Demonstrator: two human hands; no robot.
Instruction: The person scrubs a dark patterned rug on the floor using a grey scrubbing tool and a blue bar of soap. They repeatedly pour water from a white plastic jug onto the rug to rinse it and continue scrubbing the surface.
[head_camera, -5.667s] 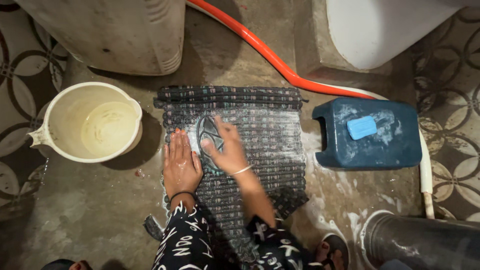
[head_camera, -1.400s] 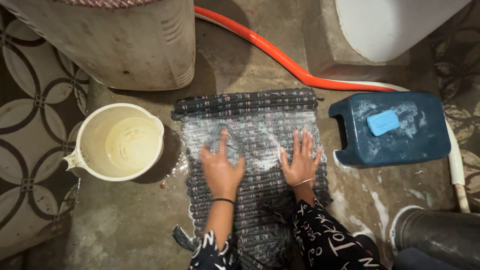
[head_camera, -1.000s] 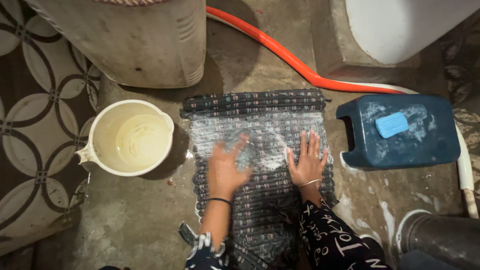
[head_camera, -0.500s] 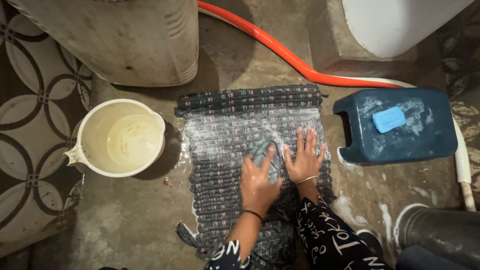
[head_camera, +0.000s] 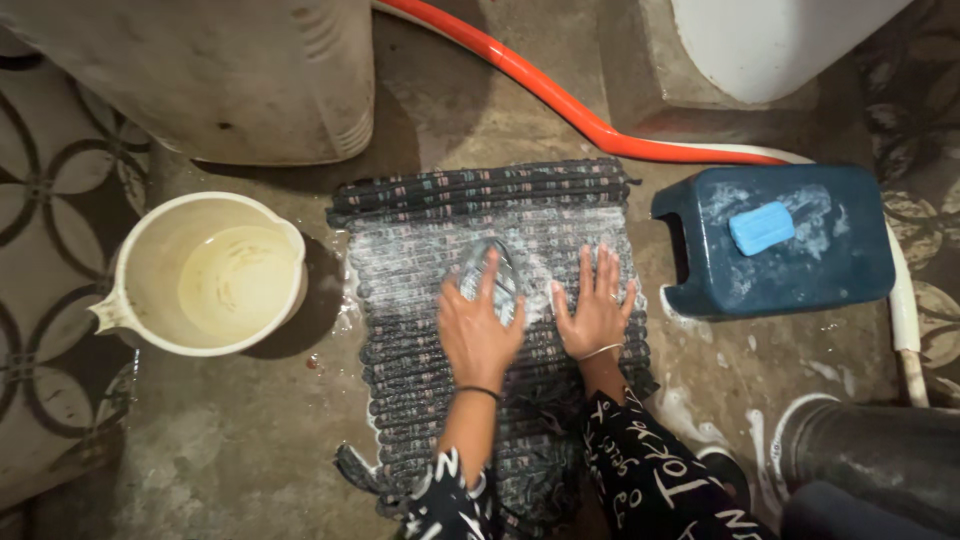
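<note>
I take the woven mat (head_camera: 490, 215) as my landmark: a dark, striped rag mat lying flat on the wet concrete floor (head_camera: 250, 440), its long axis running from my knees away toward the grey tub (head_camera: 220, 75), its ribs lying crosswise to that.

My left hand (head_camera: 478, 335) sits near the mat's middle, curled down over an oval scrubbing brush (head_camera: 492, 280) and gripping it from above; the brush's long axis follows the mat's length, its narrow end pointing at the far edge. My right hand (head_camera: 595, 310) lies just to the right of the brush, fingers spread and flat, palm pressed on the mat, holding nothing.

I judge the mat soaked, heavy and floppy; the white suds across its far half would make it slick, so a flat palm pins it better than a pinch, and lifting would call for a grip on a thick edge. The brush looks rigid and soapy, best held over its back as it is now.

Left of the mat stands a cream jug (head_camera: 205, 270) with cloudy water. Right of the mat is a dark blue stool (head_camera: 800, 270) carrying a blue soap bar (head_camera: 761, 228). An orange hose (head_camera: 560, 100) passes beyond the mat's far edge.
</note>
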